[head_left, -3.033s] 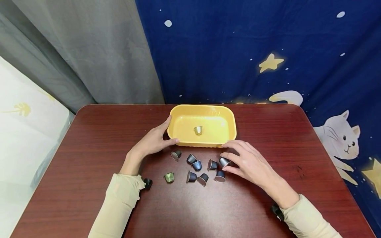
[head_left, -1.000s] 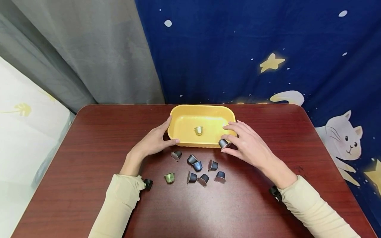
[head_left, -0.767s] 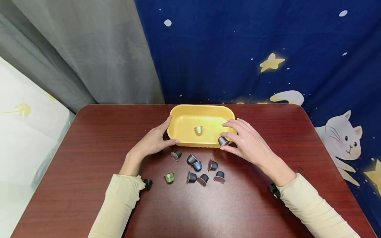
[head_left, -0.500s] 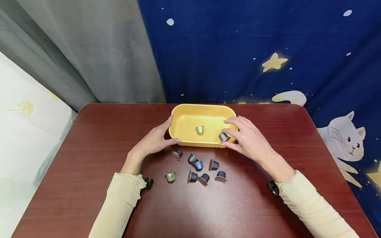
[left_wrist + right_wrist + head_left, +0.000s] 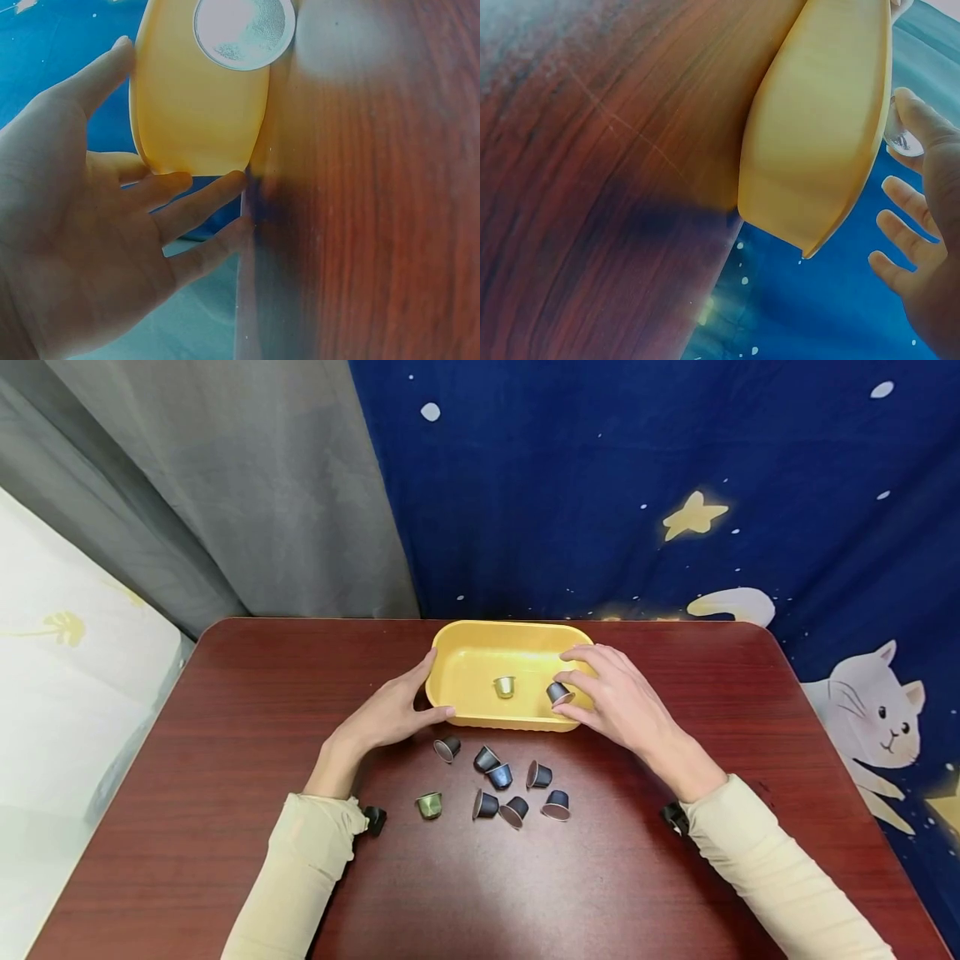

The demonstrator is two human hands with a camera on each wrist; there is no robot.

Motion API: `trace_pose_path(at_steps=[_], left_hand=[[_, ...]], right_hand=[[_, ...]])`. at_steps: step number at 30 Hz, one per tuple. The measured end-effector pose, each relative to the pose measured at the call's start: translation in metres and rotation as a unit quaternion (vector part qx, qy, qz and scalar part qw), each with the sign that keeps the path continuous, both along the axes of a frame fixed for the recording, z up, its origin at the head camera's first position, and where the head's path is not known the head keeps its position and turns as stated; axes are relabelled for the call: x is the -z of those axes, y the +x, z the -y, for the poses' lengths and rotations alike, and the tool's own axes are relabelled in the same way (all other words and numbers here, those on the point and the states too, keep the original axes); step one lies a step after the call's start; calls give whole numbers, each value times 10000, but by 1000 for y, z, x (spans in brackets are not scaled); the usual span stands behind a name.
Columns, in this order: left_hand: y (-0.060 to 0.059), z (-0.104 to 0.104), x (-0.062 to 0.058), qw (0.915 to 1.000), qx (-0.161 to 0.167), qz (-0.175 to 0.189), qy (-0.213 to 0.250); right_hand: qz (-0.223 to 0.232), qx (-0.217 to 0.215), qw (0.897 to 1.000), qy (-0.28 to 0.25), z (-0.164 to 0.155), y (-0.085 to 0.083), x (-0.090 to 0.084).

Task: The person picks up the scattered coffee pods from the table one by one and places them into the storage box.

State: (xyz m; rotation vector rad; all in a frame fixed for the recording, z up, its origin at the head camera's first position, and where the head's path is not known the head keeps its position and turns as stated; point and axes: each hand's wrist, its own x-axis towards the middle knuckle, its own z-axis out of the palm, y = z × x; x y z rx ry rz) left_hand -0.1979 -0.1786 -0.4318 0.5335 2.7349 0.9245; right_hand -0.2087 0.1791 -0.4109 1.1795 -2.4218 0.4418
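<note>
In the head view my right hand (image 5: 622, 697) pinches a dark grey coffee capsule (image 5: 558, 694) between thumb and fingers, over the right end of the yellow plastic tub (image 5: 517, 723). The right wrist view shows the capsule (image 5: 901, 135) at the thumb tip, just beyond the tub's rim. A pale gold capsule (image 5: 505, 687) lies inside the tub. My left hand (image 5: 386, 712) rests against the tub's left end, its thumb on the near rim. Its fingers look fairly straight along the end wall in the left wrist view, where a silvery capsule lid (image 5: 245, 34) is close to the camera.
Several capsules lie on the brown table (image 5: 450, 893) before the tub: a green one (image 5: 430, 806), a blue one (image 5: 499, 776), and dark ones such as that at the right (image 5: 557, 806). Grey and blue curtains (image 5: 570, 510) hang behind the table's far edge.
My right hand has lifted the dark grey capsule from the table, past the tub's near rim, to above its right end. My left hand has stayed at the tub.
</note>
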Motion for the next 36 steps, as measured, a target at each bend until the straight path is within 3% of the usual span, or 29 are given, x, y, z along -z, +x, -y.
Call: trace_pose_path(at_steps=[19, 36], left_hand=[[-1, -1, 3, 10000, -25, -79, 36], [-1, 0, 4, 9999, -21, -44, 103]], right_hand=[[191, 435, 9989, 42, 8, -16, 12], [344, 470, 9982, 162, 21, -29, 12]])
